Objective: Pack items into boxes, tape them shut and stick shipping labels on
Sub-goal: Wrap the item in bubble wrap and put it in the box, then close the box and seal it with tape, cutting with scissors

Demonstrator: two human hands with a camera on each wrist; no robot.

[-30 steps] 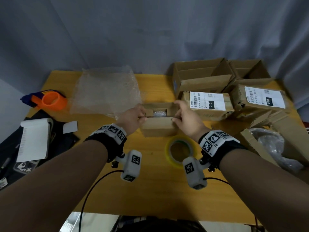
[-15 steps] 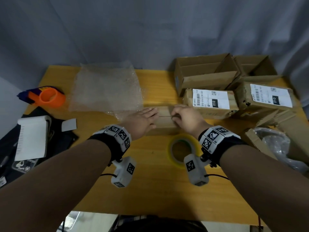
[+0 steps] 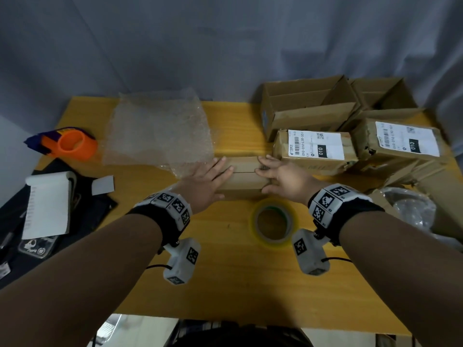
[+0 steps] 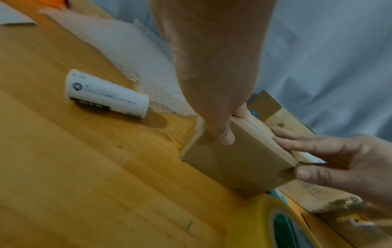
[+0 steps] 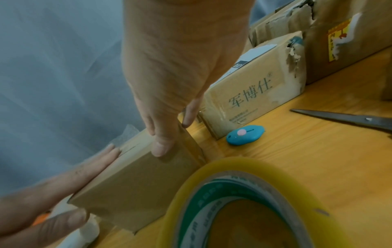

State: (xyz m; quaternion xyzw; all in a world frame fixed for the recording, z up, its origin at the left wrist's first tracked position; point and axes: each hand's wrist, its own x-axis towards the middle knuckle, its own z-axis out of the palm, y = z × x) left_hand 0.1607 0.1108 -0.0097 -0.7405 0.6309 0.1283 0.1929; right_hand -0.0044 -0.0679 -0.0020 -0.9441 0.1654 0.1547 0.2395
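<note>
A small plain cardboard box (image 3: pixel 241 180) stands mid-table with its top flaps folded down, the seam between them showing. My left hand (image 3: pixel 213 177) lies flat on the left half of the top, fingers straight, thumb against the front face (image 4: pixel 237 161). My right hand (image 3: pixel 276 176) presses the right half the same way, its thumb on the front near the corner (image 5: pixel 163 144). A yellow tape roll (image 3: pixel 273 224) lies flat just in front of the box. What is inside the box is hidden.
Two labelled boxes (image 3: pixel 315 151) (image 3: pixel 400 144) and open empty boxes (image 3: pixel 308 108) crowd the back right. Bubble wrap (image 3: pixel 157 131), an orange tape dispenser (image 3: pixel 72 144) and a label pad (image 3: pixel 47 204) lie left. A curled label (image 4: pixel 106 94), blue cutter (image 5: pixel 245 135) and scissors (image 5: pixel 347 119) lie nearby.
A second ago the box was open with a wrapped item showing. Both hands have folded the flaps down and now lie flattened on the top.
</note>
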